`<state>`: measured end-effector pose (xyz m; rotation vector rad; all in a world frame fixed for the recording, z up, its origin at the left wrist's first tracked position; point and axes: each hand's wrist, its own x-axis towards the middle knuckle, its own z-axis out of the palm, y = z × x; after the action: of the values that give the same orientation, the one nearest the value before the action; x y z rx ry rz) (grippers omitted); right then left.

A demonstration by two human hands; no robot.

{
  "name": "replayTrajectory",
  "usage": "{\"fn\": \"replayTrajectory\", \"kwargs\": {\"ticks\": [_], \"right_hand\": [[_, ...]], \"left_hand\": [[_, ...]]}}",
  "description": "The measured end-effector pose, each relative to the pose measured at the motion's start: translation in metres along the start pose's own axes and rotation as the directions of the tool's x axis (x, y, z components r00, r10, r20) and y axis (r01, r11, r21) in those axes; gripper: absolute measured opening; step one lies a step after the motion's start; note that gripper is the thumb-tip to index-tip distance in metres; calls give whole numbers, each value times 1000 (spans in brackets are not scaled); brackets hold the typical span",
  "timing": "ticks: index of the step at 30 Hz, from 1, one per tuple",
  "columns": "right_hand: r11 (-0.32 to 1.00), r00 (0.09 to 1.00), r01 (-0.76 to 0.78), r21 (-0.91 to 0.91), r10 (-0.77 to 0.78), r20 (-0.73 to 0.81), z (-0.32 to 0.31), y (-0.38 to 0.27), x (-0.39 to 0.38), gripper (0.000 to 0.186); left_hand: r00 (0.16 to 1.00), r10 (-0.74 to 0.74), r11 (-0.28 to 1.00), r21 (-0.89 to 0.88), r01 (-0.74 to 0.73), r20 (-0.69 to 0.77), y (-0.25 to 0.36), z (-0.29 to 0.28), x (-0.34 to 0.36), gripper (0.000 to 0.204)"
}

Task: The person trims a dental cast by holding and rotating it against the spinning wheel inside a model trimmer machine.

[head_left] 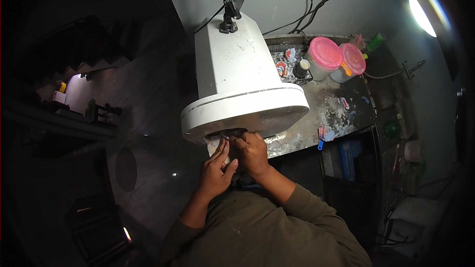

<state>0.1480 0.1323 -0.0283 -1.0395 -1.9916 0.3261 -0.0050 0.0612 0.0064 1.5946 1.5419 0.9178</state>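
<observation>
In at the dark opening (pixel 226 132) of the white housing (pixel 232 64) with left hand (pixel 215 174) and right hand (pixel 254 154)! Bunching fingers (pixel 221 149) narrow, cannot tell if gripping anything

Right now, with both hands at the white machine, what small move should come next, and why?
Perhaps ease the left hand and right hand back slightly: they crowd the dark opening of the white machine, hiding whatever they may hold.
</observation>
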Motion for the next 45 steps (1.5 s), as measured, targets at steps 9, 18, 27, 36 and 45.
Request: {"fn": "replayTrajectory", "kwargs": {"ticks": [9,18,27,36,45], "right_hand": [[997,996,-54,-57,57,63,-5,-8,4,25],[993,993,-106,-55,109,53,1,-7,-2,26],[984,982,-171,-40,174,71,2,-11,-1,25],[975,971,-220,8,219,92,5,-13,-1,23],[977,977,-208,46,205,50,9,-11,-2,21]], "left_hand": [[1000,17,1000,-17,-17,11,3,-3,2,62],[1000,16,1000,-7,-16,11,-4,-1,1,63],[1000,2,999,-41,-3,-13,-6,-1,2,62],[998,-6,994,-111,-1,-61,-11,3,-3,61],[997,23,996,-89,-30,-77,-14,3,-3,61]]}}
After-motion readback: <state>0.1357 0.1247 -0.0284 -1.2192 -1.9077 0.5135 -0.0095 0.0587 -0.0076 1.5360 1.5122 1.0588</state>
